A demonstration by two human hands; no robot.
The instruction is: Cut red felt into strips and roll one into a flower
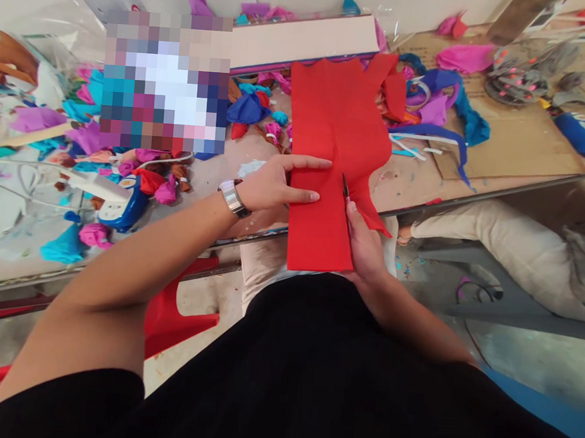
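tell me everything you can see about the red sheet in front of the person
The red sheet is plain, bright and thin, seemingly fabric, with faint creases. Its left and lower edges run fairly straight; its right side is curved, with a pointed flap at lower right. It extends from over the table past the near edge. The left hand rests spread fingers on it; the right hand, at its right side, holds a dark-bladed tool, probably scissors, against it.
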